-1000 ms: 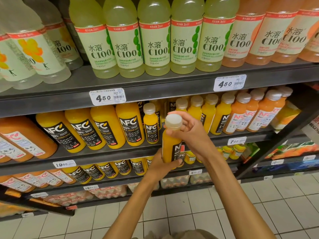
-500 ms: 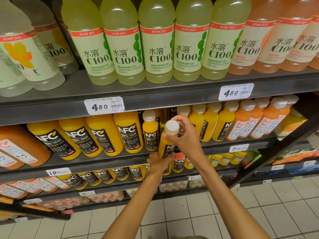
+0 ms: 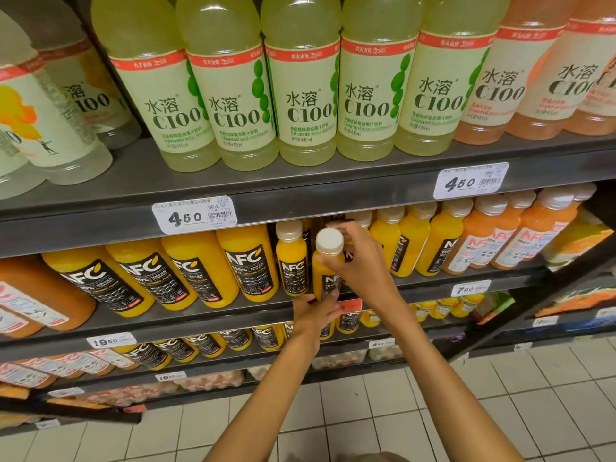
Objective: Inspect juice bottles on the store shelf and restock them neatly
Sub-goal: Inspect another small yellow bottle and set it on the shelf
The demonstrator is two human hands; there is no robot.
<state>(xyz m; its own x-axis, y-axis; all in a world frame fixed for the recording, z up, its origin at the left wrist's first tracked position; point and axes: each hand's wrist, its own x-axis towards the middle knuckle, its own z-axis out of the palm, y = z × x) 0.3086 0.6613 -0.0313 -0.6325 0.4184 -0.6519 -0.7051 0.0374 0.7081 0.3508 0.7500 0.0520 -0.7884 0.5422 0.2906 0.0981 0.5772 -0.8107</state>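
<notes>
A small yellow NFC juice bottle with a white cap stands upright at the front edge of the middle shelf. My right hand grips it round the neck and shoulder. My left hand holds its base from below, fingers curled under it. Just left of it stands another small NFC bottle. More small yellow bottles line up to its right, partly hidden behind my right hand.
Large NFC orange juice bottles fill the middle shelf's left side, orange-pink NFC bottles its right. Pale green C100 bottles stand on the shelf above. Price tags hang on the shelf edges. Lower shelves and a white tiled floor lie below.
Both hands have carried the small bottle forward and up to the middle shelf's front edge. The view has moved closer to the shelves.
</notes>
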